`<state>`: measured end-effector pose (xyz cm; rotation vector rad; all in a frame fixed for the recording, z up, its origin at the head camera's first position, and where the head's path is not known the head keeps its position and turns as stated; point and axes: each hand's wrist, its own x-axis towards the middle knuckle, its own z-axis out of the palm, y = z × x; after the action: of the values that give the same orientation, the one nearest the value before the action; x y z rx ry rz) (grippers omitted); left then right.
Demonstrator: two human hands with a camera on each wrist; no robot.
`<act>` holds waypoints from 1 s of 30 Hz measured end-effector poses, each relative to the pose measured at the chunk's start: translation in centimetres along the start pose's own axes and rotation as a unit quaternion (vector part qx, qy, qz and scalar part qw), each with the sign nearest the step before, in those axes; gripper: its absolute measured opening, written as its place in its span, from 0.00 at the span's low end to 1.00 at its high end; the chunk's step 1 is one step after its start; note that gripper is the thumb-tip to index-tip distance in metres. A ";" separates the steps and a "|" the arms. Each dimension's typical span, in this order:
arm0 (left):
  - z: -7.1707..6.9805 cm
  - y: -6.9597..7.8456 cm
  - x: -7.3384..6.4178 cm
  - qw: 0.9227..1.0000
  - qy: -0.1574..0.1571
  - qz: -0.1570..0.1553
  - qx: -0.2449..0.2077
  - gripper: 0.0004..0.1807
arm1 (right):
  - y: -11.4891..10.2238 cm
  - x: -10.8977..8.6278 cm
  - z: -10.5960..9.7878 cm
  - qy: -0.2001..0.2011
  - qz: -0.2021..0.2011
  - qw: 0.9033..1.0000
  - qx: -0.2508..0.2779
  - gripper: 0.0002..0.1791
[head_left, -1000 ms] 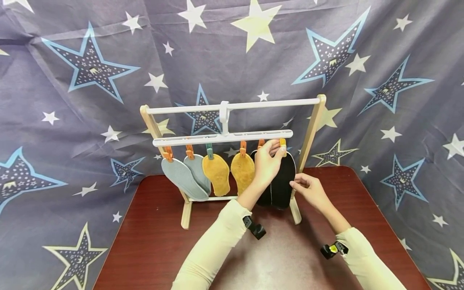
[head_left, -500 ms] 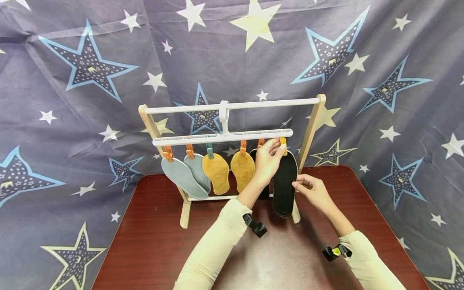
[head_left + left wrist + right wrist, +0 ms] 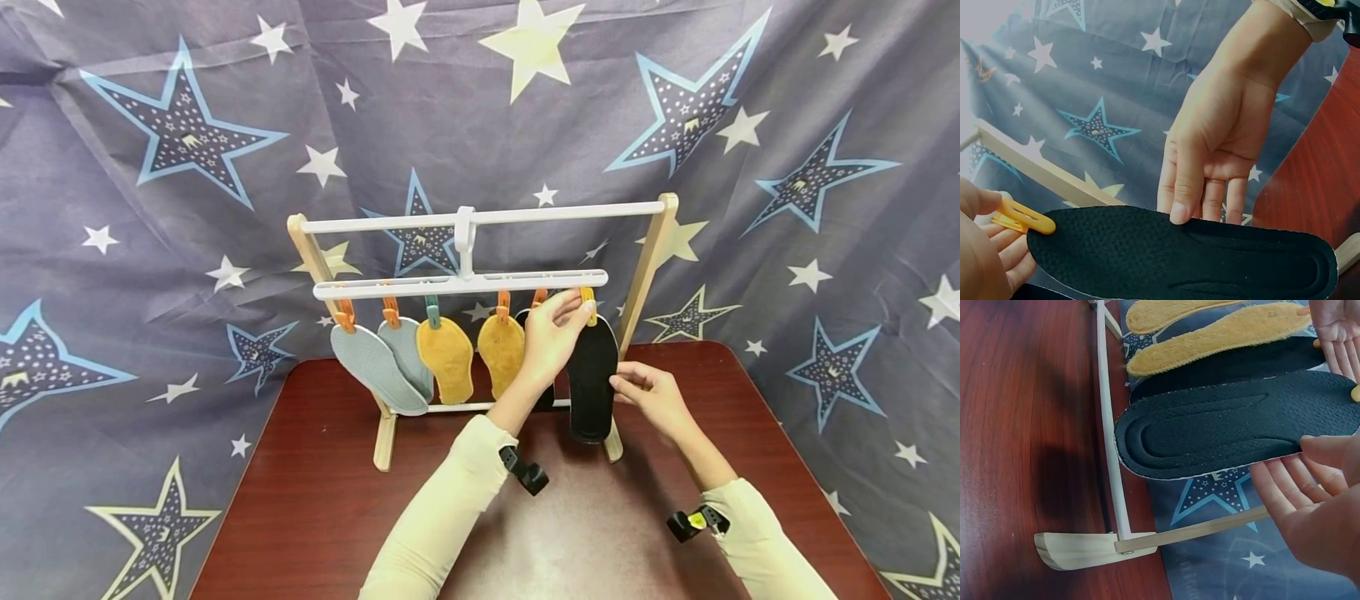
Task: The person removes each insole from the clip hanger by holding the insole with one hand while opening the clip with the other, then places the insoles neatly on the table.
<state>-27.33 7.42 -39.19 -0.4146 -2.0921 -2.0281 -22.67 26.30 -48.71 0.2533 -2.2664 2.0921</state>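
A black insole (image 3: 592, 387) hangs toe-up from a yellow clip (image 3: 589, 304) at the right end of the white hanger bar (image 3: 420, 287). My left hand (image 3: 551, 337) pinches that clip between thumb and fingers, as the left wrist view also shows. With thumb on the face and fingers behind, my right hand (image 3: 651, 396) pinches the insole's right edge about midway down. The insole's moulded heel cup and textured face show in the right wrist view. Behind it is a second black insole (image 3: 1229, 369), mostly hidden by my left hand in the head view.
Two yellow insoles (image 3: 445, 360) and two light-blue insoles (image 3: 375, 367) hang from orange and green clips along the bar. The hanger hooks onto a white-railed wooden stand (image 3: 647, 271) on the red-brown table (image 3: 315, 467). A star-patterned cloth (image 3: 750, 250) covers the wall behind.
The front black insole has turned and shifted slightly right, coming apart from the black one behind it. My right hand has moved a little right with its edge; my left stays at the clip.
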 end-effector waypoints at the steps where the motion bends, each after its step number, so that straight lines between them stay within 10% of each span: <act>1: 0.0 0.0 -0.1 1.000 0.001 0.005 0.001 0.20 | 0.0 0.0 0.0 0.001 0.001 1.000 0.008 0.19; 30: 0.3 -0.3 -0.3 0.999 0.016 0.007 -0.032 0.19 | 0.3 -0.1 0.1 0.004 0.021 0.999 0.048 0.18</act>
<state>-27.14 7.71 -39.61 -0.4036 -2.0033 -2.0847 -22.57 26.21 -49.03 0.2027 -2.1886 2.2215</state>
